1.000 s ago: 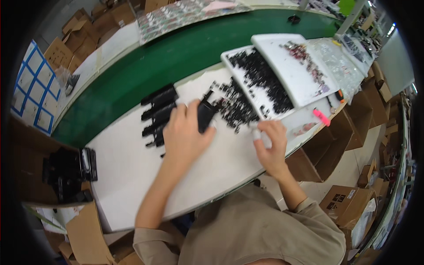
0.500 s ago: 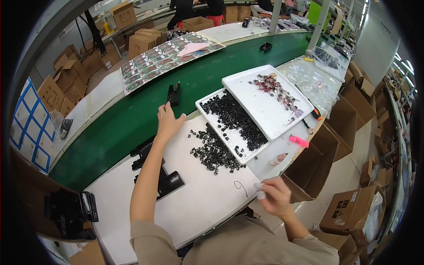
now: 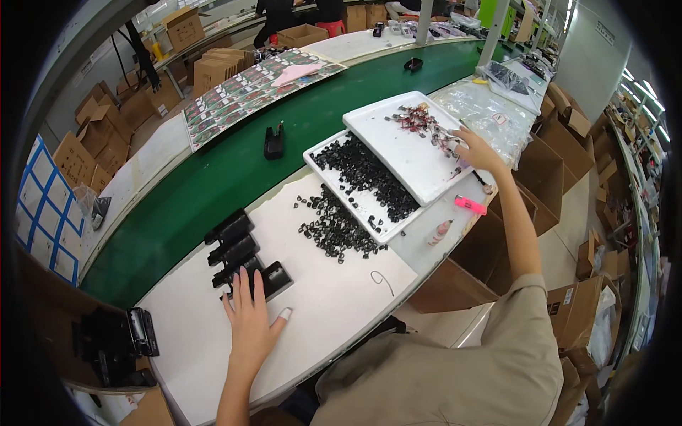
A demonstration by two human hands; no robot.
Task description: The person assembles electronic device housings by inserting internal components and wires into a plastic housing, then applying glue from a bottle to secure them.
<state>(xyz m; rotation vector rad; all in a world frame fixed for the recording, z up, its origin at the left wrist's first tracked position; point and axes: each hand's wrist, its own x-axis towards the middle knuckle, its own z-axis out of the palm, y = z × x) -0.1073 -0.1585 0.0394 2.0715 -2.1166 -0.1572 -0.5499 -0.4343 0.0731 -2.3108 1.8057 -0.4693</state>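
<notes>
My left hand (image 3: 250,316) rests with outstretched fingers on the nearest of several black plastic housings (image 3: 234,250), lined up on the white work sheet (image 3: 327,305). A white cover is on its thumb. My right hand (image 3: 477,150) reaches over the upper white tray (image 3: 398,153), fingers bent together at a pile of small metal parts with red wires (image 3: 420,122). What lies between those fingertips is too small to make out. Below it, a second white tray (image 3: 310,153) holds many small black pieces (image 3: 362,174); more black pieces (image 3: 337,231) lie loose on the sheet.
One black housing (image 3: 273,142) lies on the green conveyor belt (image 3: 234,167), another black part (image 3: 413,64) farther along. A pink marker (image 3: 470,206) and a small bottle (image 3: 440,233) are near the right table edge. Open cardboard boxes (image 3: 543,170) stand beyond that edge.
My left hand has left the housing on the belt and come back to the row of housings. My right hand has moved from the front edge up to the upper tray.
</notes>
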